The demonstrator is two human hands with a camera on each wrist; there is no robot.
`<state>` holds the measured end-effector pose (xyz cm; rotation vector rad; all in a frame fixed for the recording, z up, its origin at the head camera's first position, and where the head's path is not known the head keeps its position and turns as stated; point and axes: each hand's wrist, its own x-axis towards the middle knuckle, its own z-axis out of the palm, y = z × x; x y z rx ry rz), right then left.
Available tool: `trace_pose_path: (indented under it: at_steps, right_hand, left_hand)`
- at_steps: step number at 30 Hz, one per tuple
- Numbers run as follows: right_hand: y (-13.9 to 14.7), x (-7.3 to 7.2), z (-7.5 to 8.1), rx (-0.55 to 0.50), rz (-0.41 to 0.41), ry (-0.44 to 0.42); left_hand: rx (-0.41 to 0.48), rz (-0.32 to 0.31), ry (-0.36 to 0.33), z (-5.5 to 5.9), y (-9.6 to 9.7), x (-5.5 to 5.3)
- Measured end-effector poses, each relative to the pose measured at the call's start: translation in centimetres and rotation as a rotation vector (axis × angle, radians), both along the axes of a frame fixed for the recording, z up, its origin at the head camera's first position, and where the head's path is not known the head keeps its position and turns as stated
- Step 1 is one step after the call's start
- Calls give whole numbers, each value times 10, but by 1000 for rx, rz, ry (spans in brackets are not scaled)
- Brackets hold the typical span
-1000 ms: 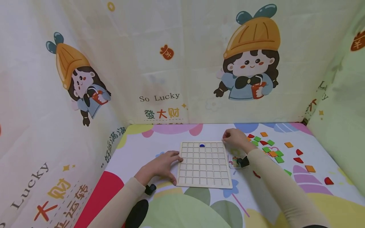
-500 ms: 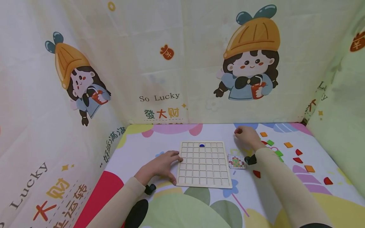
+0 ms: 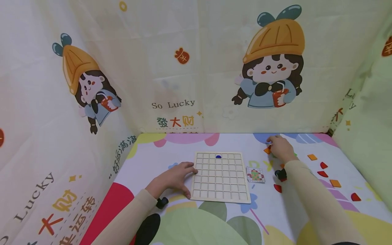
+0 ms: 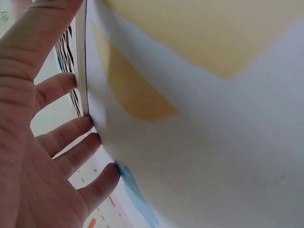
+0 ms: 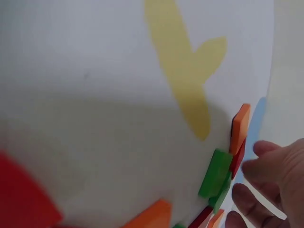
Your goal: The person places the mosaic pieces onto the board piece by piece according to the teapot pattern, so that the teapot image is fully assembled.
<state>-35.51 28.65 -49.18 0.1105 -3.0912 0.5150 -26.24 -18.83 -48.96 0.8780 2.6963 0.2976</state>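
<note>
My left hand (image 3: 173,178) rests at the left edge of a pale wooden grid board (image 3: 218,177). Its fingers and thumb are spread along that edge, as the left wrist view also shows. A dark blue half-round piece (image 3: 218,157) lies in the board's top row. At the back right, my right hand (image 3: 281,148) is over a cluster of coloured pieces, partly covering them. Its fingers are loosely bent, with nothing seen between them. Close to its fingertips in the right wrist view are an orange tile (image 5: 240,128), a red piece (image 5: 237,160) and a green tile (image 5: 215,174).
A small card with a coloured grid pattern (image 3: 255,175) lies right of the board. Farther right are scattered orange squares (image 3: 335,183) and red wedge pieces (image 3: 355,197). A printed curtain (image 3: 214,68) stands behind the table.
My right hand has moved from the board's upper right corner rightwards to the coloured pieces, uncovering the pattern card. The left hand stays at the board's edge.
</note>
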Motion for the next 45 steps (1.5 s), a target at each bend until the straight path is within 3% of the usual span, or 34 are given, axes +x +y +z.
trace_pose_path:
  at_steps: [16,24,37,45]
  right_hand:
    - [16,-2,3,-49,23,-181]
    - [22,0,-2,-89,12,-169]
    - [21,6,6,-290,-38,-201]
    - [11,5,11,-313,59,-163]
  left_hand:
    - [7,-4,5,-1,-1,-2]
    - [8,0,-5,-2,0,-1]
    - [3,9,-9,-1,1,0]
    - [-1,11,-2,-1,0,-1]
